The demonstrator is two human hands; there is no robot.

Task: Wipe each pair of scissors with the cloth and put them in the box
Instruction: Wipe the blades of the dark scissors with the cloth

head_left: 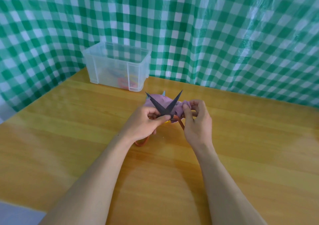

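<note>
Dark-bladed scissors [162,106] with orange-red handles are held spread wide, blades pointing up and away in a V. My left hand [145,122] grips them at the pivot, one handle loop hanging below the wrist. My right hand [196,121] pinches the purple cloth [174,103] against the right blade; the other orange handle runs under its fingers. The cloth lies bunched behind the blades on the table. The clear plastic box [105,69] stands at the back left, with coloured scissors handles showing through its wall.
The wooden table [86,121] is backed and flanked by a green-and-white checked plastic sheet [224,34]. A small blue tip [163,92] pokes up behind the cloth, and something yellow shows under the left hand's fingers.
</note>
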